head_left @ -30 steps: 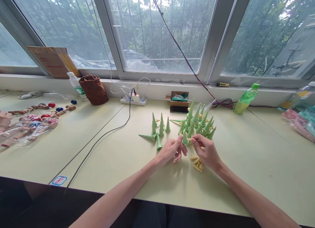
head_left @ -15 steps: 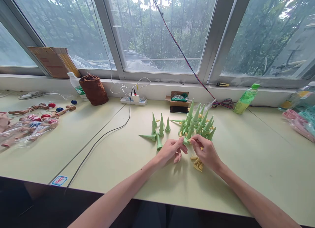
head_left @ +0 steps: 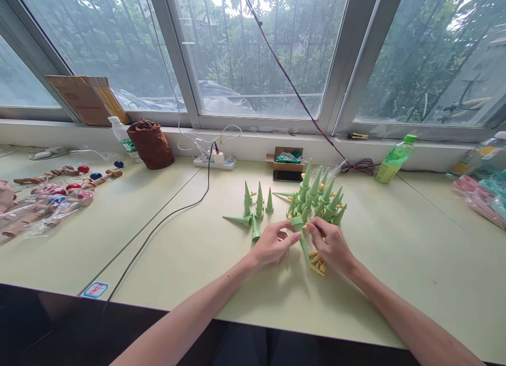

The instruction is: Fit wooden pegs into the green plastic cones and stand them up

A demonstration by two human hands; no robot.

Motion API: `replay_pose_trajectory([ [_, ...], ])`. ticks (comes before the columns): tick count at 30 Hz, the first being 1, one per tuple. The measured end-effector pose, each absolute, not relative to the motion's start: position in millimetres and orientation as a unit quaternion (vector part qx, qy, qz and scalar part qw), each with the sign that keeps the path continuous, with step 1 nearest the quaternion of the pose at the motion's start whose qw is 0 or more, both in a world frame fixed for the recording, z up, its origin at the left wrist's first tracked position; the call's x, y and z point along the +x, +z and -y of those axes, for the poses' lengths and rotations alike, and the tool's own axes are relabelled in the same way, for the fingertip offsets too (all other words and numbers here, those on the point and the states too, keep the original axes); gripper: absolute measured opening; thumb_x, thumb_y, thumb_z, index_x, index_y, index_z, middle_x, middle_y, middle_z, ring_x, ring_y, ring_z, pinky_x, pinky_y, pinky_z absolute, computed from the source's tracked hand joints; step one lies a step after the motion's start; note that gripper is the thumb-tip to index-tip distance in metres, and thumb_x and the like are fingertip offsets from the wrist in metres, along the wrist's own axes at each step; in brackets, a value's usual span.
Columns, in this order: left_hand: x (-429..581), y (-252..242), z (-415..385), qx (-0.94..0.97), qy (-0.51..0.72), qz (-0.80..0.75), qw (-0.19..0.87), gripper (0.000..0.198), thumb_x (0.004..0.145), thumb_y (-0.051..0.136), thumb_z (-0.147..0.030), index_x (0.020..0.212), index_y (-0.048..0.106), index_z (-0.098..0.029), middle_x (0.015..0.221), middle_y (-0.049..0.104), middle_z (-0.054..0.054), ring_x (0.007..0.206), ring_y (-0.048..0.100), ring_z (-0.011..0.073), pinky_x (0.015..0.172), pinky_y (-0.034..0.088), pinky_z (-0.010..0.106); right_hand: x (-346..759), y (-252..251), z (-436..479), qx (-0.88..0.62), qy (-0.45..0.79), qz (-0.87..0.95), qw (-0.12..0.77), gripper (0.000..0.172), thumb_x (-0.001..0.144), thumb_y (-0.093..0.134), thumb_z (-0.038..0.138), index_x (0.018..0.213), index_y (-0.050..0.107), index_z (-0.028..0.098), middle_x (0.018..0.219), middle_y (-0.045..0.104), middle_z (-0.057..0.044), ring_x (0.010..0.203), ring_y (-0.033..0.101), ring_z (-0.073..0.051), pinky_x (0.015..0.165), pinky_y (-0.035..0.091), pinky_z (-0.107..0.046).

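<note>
My left hand (head_left: 274, 242) is closed on a green cone (head_left: 302, 244), its wide collar up and its tip slanting down toward the table. My right hand (head_left: 329, 242) pinches a small yellow piece (head_left: 304, 227) at the cone's collar. A dense group of upright green cones (head_left: 314, 189), some with yellow pieces, stands just beyond my hands. Several more cones (head_left: 259, 202) stand or lie to the left. A small pile of yellow pieces (head_left: 318, 266) lies on the table below my right hand.
An open carton (head_left: 289, 155) and a dark phone (head_left: 288, 175) sit behind the cones. A green bottle (head_left: 395, 159) stands at the right. A black cable (head_left: 166, 217) crosses the table (head_left: 190, 271). At far left, a person's hand (head_left: 6, 196) is near bagged wooden toys (head_left: 51, 205).
The held cone has swung so its tip points down toward me, and its collar shows above my fingers. My left fingers have closed round it. My right hand has barely moved.
</note>
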State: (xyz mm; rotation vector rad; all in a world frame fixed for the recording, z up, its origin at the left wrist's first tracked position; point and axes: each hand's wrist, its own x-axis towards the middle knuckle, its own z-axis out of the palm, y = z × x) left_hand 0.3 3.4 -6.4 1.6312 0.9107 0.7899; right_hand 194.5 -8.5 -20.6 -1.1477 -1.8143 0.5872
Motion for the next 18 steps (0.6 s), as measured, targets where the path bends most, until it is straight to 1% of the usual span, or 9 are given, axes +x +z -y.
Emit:
replay_pose_trajectory([
  [4, 1.0, -6.6, -4.0, 0.702, 0.354, -0.359, 0.503, 0.03, 0.089, 0.061, -0.044, 0.096, 0.062, -0.015, 0.08, 0.061, 0.001, 0.049, 0.049, 0.0068, 0.045, 0.04, 0.02, 194.4, -21.0, 8.2, -0.463, 0.237, 0.733, 0.439, 0.033, 0.1, 0.043, 0.039, 0.073, 0.044, 0.021, 0.056, 0.04, 0.005, 0.049, 0.035, -0.011, 0.049, 0.029, -0.025],
  [7, 1.9, -6.2, -4.2, 0.715, 0.369, -0.347, 0.483, 0.025, 0.09, 0.06, -0.039, 0.096, 0.062, -0.015, 0.091, 0.062, 0.004, 0.054, 0.048, 0.0066, 0.048, 0.043, 0.02, 193.6, -20.9, 8.0, -0.46, 0.241, 0.731, 0.443, 0.033, 0.1, 0.043, 0.039, 0.072, 0.043, 0.021, 0.056, 0.039, 0.005, 0.049, 0.035, -0.01, 0.049, 0.03, -0.025],
  [11, 3.0, -6.3, -3.9, 0.725, 0.388, -0.348, 0.449, 0.019, 0.092, 0.057, -0.034, 0.096, 0.061, -0.016, 0.092, 0.061, 0.004, 0.057, 0.046, 0.0069, 0.05, 0.043, 0.019, 191.1, -18.6, 9.5, -0.455, 0.248, 0.722, 0.459, 0.031, 0.1, 0.045, 0.038, 0.076, 0.049, 0.02, 0.057, 0.041, 0.005, 0.049, 0.036, -0.01, 0.048, 0.031, -0.024],
  [13, 3.8, -7.2, -3.2, 0.722, 0.4, -0.355, 0.438, 0.018, 0.092, 0.056, -0.033, 0.099, 0.06, -0.017, 0.093, 0.06, 0.003, 0.056, 0.044, 0.0061, 0.048, 0.041, 0.018, 190.2, -16.9, 10.9, -0.449, 0.246, 0.718, 0.472, 0.028, 0.1, 0.046, 0.038, 0.08, 0.052, 0.02, 0.059, 0.044, 0.005, 0.049, 0.038, -0.01, 0.048, 0.032, -0.024],
  [16, 5.1, -9.5, -2.6, 0.703, 0.416, -0.377, 0.436, 0.024, 0.09, 0.06, -0.037, 0.104, 0.056, -0.018, 0.088, 0.058, 0.001, 0.051, 0.042, 0.0047, 0.043, 0.034, 0.018, 190.3, -15.3, 12.3, -0.444, 0.235, 0.707, 0.498, 0.025, 0.099, 0.048, 0.037, 0.083, 0.055, 0.019, 0.062, 0.047, 0.004, 0.05, 0.042, -0.011, 0.048, 0.035, -0.024],
  [18, 6.1, -10.9, -3.2, 0.687, 0.42, -0.382, 0.454, 0.027, 0.091, 0.06, -0.043, 0.099, 0.057, -0.017, 0.081, 0.057, -0.001, 0.048, 0.042, 0.0045, 0.041, 0.031, 0.018, 191.0, -15.0, 12.2, -0.445, 0.229, 0.696, 0.515, 0.024, 0.099, 0.049, 0.037, 0.084, 0.055, 0.019, 0.063, 0.048, 0.003, 0.051, 0.042, -0.011, 0.048, 0.036, -0.024],
])
